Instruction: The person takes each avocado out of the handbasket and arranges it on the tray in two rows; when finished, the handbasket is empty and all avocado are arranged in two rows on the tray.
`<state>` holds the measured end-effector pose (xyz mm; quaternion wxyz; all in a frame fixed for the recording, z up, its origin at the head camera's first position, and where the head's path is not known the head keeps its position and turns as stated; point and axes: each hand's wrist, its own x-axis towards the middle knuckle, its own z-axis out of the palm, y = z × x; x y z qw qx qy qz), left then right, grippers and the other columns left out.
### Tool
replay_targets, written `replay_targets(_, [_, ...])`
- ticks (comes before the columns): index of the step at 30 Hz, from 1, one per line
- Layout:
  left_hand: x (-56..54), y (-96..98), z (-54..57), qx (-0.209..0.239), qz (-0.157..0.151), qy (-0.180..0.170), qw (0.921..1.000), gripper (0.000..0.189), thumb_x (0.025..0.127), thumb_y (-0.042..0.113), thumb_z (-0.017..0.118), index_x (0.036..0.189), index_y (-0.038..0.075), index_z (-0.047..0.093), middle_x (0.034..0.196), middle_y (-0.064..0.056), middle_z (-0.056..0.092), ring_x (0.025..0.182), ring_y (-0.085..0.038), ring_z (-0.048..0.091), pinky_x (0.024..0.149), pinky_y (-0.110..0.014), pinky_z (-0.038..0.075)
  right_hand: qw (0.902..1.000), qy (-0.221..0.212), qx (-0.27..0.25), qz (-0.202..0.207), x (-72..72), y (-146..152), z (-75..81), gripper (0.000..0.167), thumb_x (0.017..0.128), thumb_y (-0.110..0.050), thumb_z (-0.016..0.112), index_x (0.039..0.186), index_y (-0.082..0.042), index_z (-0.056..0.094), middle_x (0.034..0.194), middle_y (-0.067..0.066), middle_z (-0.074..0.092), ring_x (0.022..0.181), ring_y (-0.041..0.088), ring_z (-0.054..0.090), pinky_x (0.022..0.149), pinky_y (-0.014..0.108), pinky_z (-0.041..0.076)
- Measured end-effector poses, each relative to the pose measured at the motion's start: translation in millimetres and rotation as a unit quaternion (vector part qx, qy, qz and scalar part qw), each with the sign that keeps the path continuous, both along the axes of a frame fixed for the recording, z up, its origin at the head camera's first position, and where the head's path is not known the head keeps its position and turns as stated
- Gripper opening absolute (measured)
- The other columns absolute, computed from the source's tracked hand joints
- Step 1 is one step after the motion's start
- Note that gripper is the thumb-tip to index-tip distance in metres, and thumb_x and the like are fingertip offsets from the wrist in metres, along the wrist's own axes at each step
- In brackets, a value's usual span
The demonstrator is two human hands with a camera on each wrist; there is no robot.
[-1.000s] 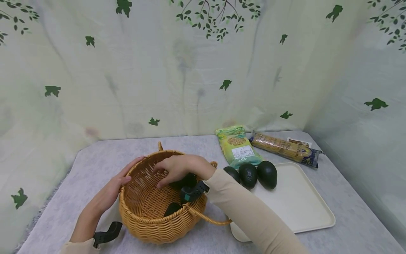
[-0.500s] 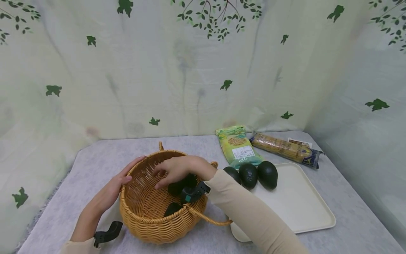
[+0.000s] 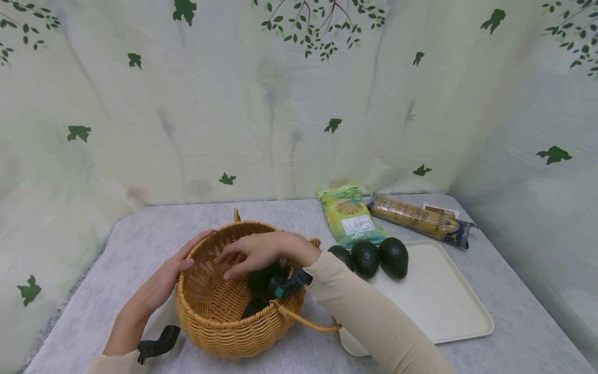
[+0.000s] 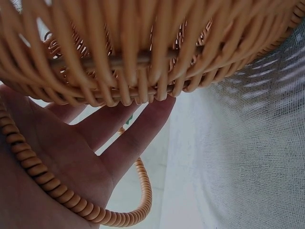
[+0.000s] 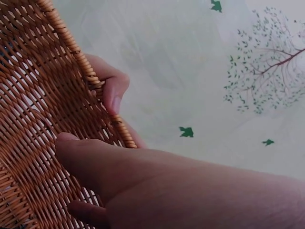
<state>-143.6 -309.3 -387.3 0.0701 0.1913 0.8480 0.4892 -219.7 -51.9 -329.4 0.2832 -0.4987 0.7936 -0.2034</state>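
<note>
A round wicker basket (image 3: 233,340) stands in front of me, tilted slightly. My left hand (image 3: 163,278) holds its left rim, thumb hooked over the edge; the left wrist view shows straight fingers (image 4: 138,129) against the outside weave. Inside the basket's opening is my right hand (image 3: 263,252), fingers loosely bent. Nothing shows between its thumb and fingers in the right wrist view. Below that hand lie dark green avocados (image 3: 254,307), partly hidden by the hand and wrist camera. Several more avocados, one of them this avocado (image 3: 393,258), sit along the white tray's left back edge.
The white tray (image 3: 444,311) lies right of the basket, beneath my right sleeve. Behind it are a green-yellow pouch (image 3: 357,223) and a long pack of spaghetti (image 3: 416,215). A wicker handle (image 3: 313,325) hangs toward the tray. A leaf-patterned cloth (image 3: 280,130) backs the table.
My right hand has shifted slightly left inside the basket and its fingers have loosened, away from the avocados. The left hand stays on the rim.
</note>
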Motion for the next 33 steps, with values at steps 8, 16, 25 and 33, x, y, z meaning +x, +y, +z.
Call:
replay_targets(8, [-0.1, -0.5, -0.5, -0.007, 0.001, 0.008, 0.9999, 0.056, 0.110, 0.029, 0.029, 0.165, 0.034, 0.021, 0.169, -0.009, 0.025, 0.143, -0.017, 0.039, 0.099, -0.043, 0.048, 0.9993, 0.022, 0.026, -0.016, 1.1, -1.0, 2.1, 0.055, 0.102, -0.041, 0.061, 0.150, -0.015, 0.054, 0.150, 0.000, 0.056, 0.136, 0.010, 0.051, 0.108, 0.022, 0.042])
replay_targets(16, [0.5, -0.4, -0.3, -0.002, 0.001, 0.008, 1.0000, 0.057, 0.110, 0.029, 0.029, 0.166, 0.033, 0.021, 0.168, -0.011, 0.024, 0.139, -0.006, 0.039, 0.099, -0.049, 0.047, 0.9994, 0.030, 0.016, 0.004, 0.6, -1.6, 0.9, 0.055, 0.104, -0.042, 0.058, 0.152, -0.015, 0.052, 0.151, -0.002, 0.054, 0.138, 0.009, 0.050, 0.110, 0.023, 0.041])
replay_targets(25, [0.4, -2.5, -1.1, 0.010, -0.002, 0.000, 0.9999, 0.057, 0.109, 0.028, 0.030, 0.166, 0.033, 0.021, 0.168, -0.011, 0.024, 0.135, 0.004, 0.039, 0.096, -0.026, 0.047, 0.9999, 0.014, 0.006, 0.008, 0.9, -3.4, -1.4, 0.053, 0.104, -0.040, 0.058, 0.151, -0.015, 0.053, 0.149, -0.003, 0.056, 0.135, 0.007, 0.052, 0.107, 0.022, 0.042])
replay_targets(33, [0.3, -2.0, -0.7, 0.007, -0.002, 0.001, 1.0000, 0.057, 0.110, 0.028, 0.030, 0.166, 0.033, 0.021, 0.168, -0.011, 0.024, 0.136, 0.001, 0.040, 0.095, -0.027, 0.048, 0.9999, -0.001, 0.015, 0.007, 0.9, -3.9, -3.1, 0.049, 0.109, -0.035, 0.049, 0.153, -0.015, 0.051, 0.149, 0.000, 0.057, 0.135, 0.008, 0.053, 0.109, 0.023, 0.041])
